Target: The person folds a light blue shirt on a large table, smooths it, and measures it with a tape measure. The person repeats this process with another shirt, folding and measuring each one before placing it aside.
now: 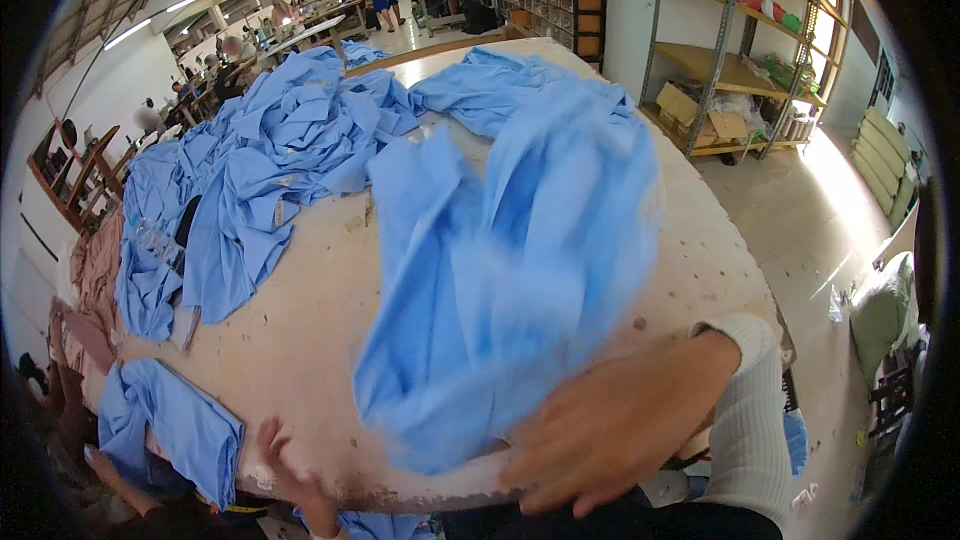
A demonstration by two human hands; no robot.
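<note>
A light-blue garment [465,300], blurred by motion, spreads across the worktable [307,360] in front of me. My right hand [622,420], in a white ribbed cuff, is at the garment's lower right edge, over the table's near rim. Blur and the turned-down fingers hide whether it grips the cloth. At the near edge, left of the garment, my left hand [292,472] is raised with its fingers apart and nothing in it. Further left, a folded light-blue piece [176,424] hangs over the table edge, near another person's hand [112,472].
A heap of light-blue garments [300,120] covers the table's far left, with a clear plastic bottle [156,240] on it. Brownish-pink cloth [97,262] lies beyond the left edge. Metal shelving [720,67] stands at right. People work at sewing tables [300,34] behind.
</note>
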